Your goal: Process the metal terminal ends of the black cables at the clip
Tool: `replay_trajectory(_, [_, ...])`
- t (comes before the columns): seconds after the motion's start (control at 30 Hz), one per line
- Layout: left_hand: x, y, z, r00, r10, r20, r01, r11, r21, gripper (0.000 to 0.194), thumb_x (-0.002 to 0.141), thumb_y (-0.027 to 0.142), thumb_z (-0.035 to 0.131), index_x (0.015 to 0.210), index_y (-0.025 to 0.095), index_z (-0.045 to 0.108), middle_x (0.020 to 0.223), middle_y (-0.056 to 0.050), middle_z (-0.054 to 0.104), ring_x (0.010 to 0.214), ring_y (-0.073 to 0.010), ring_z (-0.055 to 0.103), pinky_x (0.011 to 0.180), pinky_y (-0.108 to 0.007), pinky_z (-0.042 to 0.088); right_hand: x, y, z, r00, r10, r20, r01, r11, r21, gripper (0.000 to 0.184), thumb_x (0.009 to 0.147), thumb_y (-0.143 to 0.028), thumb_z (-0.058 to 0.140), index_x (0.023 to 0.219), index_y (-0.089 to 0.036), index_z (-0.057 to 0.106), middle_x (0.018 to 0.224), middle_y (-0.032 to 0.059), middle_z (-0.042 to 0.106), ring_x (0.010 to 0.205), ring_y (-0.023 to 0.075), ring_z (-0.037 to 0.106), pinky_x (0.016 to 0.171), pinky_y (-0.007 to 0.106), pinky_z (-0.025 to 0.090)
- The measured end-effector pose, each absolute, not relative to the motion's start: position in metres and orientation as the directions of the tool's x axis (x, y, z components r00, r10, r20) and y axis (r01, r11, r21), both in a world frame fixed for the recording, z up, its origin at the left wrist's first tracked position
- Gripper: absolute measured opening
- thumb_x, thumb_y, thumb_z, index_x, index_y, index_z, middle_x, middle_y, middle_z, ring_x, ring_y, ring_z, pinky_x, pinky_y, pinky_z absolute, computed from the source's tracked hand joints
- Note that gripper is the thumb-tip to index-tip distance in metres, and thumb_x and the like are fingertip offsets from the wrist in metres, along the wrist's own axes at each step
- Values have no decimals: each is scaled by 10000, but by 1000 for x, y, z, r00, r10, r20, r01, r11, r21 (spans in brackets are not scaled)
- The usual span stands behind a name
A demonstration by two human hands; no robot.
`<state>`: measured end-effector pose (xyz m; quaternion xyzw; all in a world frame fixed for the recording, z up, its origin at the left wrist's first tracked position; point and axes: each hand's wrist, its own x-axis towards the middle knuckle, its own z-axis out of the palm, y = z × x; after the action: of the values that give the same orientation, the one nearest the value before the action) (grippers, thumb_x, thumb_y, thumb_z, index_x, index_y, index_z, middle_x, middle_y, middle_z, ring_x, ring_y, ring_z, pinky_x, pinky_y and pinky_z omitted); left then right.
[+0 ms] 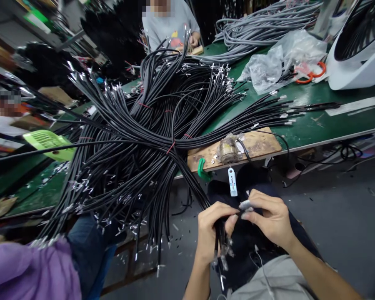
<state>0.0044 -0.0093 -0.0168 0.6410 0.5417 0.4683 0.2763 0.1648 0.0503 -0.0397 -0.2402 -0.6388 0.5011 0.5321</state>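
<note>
My left hand [210,225] is closed around several black cables [196,187] near their ends, over my lap. Its thumb and forefinger point toward my right hand [273,216], which pinches at the tip of one cable; greyish wrapping shows on its fingertips, and the tip itself is mostly hidden. Stripped, whitish cable ends hang below my left hand. These cables run down from a large tied bundle of black cables [137,133] on the table. Just beyond my hands, a light-blue tag [232,182] hangs from a tape-wrapped roll-like device [228,149] on a wooden board [262,143].
A green clamp [203,168] grips the board at the green table's [318,125] edge. Orange-handled scissors [312,74], plastic bags [265,71], grey cables [253,35] and a white fan [356,62] lie farther back. A person in purple [34,271] sits left; another person [171,25] sits opposite.
</note>
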Motion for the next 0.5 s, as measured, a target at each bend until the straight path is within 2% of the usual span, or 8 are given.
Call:
replay_trajectory(0.1, [10,-10,-21,-59,948,312,473,-249,845,139,810,103,628,911,174,692,782,-37,662,680,-131,605,620,-224,463,163,45,-39,-257,840,477,-114,464,-878,149,785,-21,651,815,-167,662,689,27,618,640,150,501,594,300,420])
replay_trajectory(0.17, [15,-10,-24,-81,948,309,516,-226,826,85,808,139,644,879,166,684,720,-21,613,642,-122,568,591,-217,443,159,41,-40,-197,824,531,9,543,-840,151,789,-12,622,772,-161,642,654,28,573,639,156,462,592,309,395])
replay_trajectory(0.23, [18,-9,-26,-112,948,297,556,-188,810,13,803,166,658,811,157,661,662,-2,557,601,-111,527,560,-207,421,154,38,-40,-128,815,565,63,575,-816,156,795,-14,598,771,-164,634,647,31,548,656,167,447,603,320,389])
replay_trajectory(0.3, [19,-9,-25,-132,946,297,565,-175,806,24,804,172,657,789,155,651,650,3,546,590,-107,521,550,-201,416,149,38,-41,-117,844,524,-9,526,-850,150,818,-38,577,788,-173,635,660,34,556,673,174,466,609,319,402])
replay_trajectory(0.4, [18,-9,-22,-110,954,278,524,-182,832,58,818,152,635,856,159,679,706,-15,613,606,-111,564,562,-203,437,149,41,-44,-213,902,376,-178,343,-922,149,870,-104,534,800,-179,642,691,39,567,676,174,503,588,304,425])
replay_trajectory(0.5, [17,-8,-20,-110,960,256,488,-172,856,86,815,116,631,854,155,697,749,-34,673,619,-115,604,581,-205,459,154,43,-45,-261,906,332,-183,291,-939,147,883,-120,514,822,-175,636,721,41,567,687,172,512,602,307,431])
